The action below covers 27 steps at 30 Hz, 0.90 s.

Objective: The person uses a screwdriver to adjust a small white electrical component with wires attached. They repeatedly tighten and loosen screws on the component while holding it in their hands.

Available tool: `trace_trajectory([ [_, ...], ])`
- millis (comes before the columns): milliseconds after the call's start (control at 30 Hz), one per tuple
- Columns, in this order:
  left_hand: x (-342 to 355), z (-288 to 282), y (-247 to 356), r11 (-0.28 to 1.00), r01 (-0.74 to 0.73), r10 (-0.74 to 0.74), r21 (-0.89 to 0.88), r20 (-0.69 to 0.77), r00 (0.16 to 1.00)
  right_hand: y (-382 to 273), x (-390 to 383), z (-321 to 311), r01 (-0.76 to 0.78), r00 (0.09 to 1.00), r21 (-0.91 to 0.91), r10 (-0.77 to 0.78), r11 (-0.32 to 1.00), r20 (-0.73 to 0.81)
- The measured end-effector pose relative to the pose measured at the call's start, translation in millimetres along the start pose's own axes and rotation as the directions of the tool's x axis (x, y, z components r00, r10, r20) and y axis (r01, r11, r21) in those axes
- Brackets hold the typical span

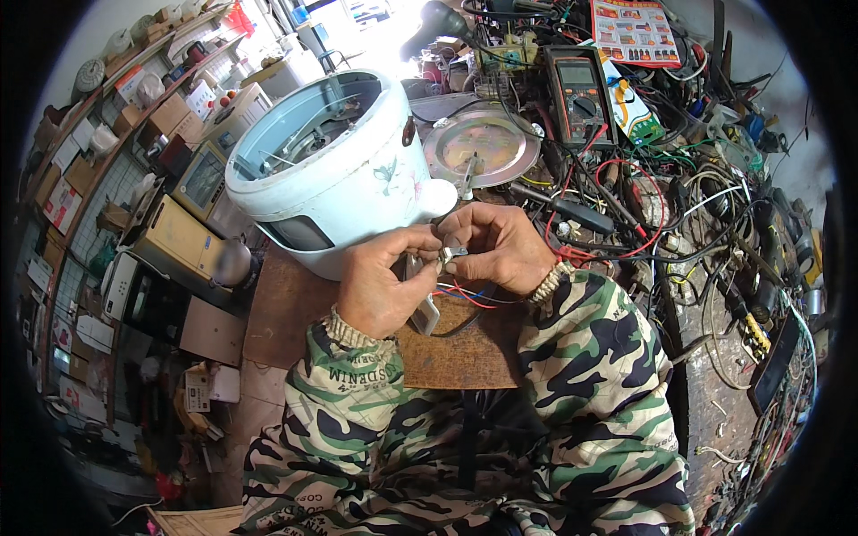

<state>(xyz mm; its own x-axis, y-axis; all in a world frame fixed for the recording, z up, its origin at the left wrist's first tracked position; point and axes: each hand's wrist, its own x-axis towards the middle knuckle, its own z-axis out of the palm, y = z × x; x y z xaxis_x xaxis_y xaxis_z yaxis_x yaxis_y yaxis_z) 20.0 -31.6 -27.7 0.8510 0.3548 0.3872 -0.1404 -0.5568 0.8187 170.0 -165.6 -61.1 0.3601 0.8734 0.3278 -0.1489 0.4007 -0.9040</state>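
In the head view, holds a small metallic part (pixel 455 253) at frame centre, pinched in the grip of both left hand (pixel 382 279) and right hand (pixel 502 247). Shows, just below, a white piece (pixel 426 309) and coloured wires (pixel 466 293) over the brown worktop (pixel 465 357); above, left of centre, a pale round appliance body (pixel 380 183); at upper right, a multimeter (pixel 582 100).

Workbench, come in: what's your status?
Left hand, right hand: both pinching small shiny part. Red and blue wires beneath. White appliance housing close beyond.
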Motion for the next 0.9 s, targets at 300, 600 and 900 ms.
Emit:
trace_trajectory([
  [300, 8, -20, 7, 0.966, 0.189, -0.167, -0.178, 0.133, 0.977, 4, 4, 9, 0.021, 0.999, 0.021, -0.020, 1.000, -0.038],
  [600, 19, -22, 5, 0.950, 0.238, -0.205, -0.200, 0.175, 0.963, 0, 3, 6, 0.004, 0.996, 0.043, 0.000, 0.999, -0.084],
  [900, 33, 4, -7, 0.950, 0.193, -0.146, -0.244, 0.197, 0.969, 2, -7, -14, -0.003, 0.986, -0.029, -0.002, 1.000, -0.169],
])
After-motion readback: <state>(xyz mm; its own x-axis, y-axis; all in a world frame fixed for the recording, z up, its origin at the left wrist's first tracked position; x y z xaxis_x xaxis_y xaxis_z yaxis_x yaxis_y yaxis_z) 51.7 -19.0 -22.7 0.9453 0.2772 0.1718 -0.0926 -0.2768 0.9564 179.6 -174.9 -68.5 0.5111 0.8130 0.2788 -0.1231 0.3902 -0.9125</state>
